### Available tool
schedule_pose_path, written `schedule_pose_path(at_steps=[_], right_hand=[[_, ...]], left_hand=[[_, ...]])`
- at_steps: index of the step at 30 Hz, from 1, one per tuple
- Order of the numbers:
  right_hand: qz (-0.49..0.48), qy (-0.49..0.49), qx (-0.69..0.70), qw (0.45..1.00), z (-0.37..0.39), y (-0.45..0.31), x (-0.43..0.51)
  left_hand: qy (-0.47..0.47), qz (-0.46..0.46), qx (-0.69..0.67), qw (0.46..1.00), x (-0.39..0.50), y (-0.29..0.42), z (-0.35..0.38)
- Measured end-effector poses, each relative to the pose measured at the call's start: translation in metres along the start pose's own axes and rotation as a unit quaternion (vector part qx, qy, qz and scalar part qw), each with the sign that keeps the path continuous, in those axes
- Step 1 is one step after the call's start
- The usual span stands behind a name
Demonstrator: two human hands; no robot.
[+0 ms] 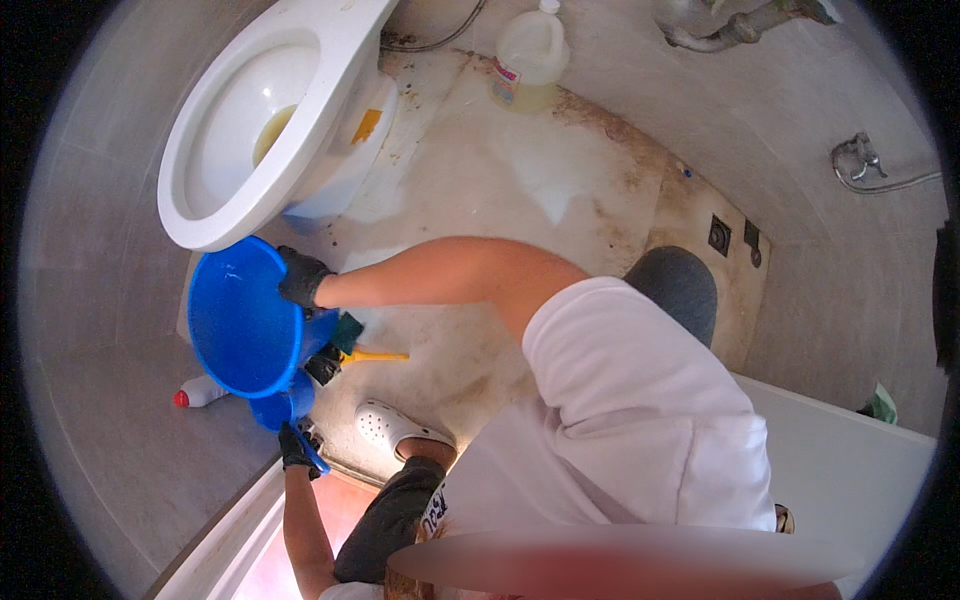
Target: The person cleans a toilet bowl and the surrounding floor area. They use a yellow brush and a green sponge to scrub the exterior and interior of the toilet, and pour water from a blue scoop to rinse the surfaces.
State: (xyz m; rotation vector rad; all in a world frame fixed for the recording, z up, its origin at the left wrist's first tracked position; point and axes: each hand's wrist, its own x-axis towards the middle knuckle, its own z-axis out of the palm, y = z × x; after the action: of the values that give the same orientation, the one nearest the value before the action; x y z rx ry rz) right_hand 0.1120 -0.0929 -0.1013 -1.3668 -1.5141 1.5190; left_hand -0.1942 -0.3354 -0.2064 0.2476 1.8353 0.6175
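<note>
My right hand [304, 277], in a black glove, grips the rim of a large blue plastic bucket [244, 322] just below the front of the toilet bowl [180, 202]. My left hand [296, 448], also gloved in black, holds the handle of a small blue plastic dipper [281, 405]. The dipper is close against the bucket's lower side, and the bucket partly hides it. Beside the bucket on the floor are a green scouring pad [347, 332], a yellow-handled tool [379, 356] whose head is hidden, and a crumpled black thing [324, 365]. Yellowish liquid stands in the toilet.
A white bottle with a red cap [201, 391] lies behind the bucket. A large translucent jug [529, 64] stands by the far wall. Wet, stained floor [480, 180] runs to a drain [719, 234]. A tap with a hose [862, 161] and a drainpipe [742, 30] are on the wall.
</note>
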Motion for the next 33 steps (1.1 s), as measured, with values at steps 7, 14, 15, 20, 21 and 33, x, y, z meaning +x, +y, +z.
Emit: schedule_pose_path(at_steps=[7,14,15,20,21,33], right_hand=[[-0.045,-0.066,-0.127,0.989,-0.126,0.032,-0.031],[0.002,-0.035,-0.094,0.995,-0.295,0.077,-0.137],[0.008,-0.001,-0.105,0.994,-0.315,0.087,-0.156],[0.120,0.242,0.002,0.963,-0.405,0.132,-0.261],[0.134,0.301,-0.022,0.944,-0.421,0.142,-0.283],[0.240,0.786,-0.063,0.566,-0.530,0.252,-0.492]], left_hand=[[0.002,0.037,0.083,0.996,0.003,0.002,0.002],[0.159,0.102,0.097,0.977,-0.025,0.023,0.052],[0.158,0.090,0.127,0.975,-0.028,0.031,0.061],[0.086,0.189,0.247,0.946,-0.026,0.064,0.101],[0.078,0.197,0.278,0.937,-0.021,0.070,0.107],[0.014,0.244,0.418,0.875,0.007,0.123,0.159]])
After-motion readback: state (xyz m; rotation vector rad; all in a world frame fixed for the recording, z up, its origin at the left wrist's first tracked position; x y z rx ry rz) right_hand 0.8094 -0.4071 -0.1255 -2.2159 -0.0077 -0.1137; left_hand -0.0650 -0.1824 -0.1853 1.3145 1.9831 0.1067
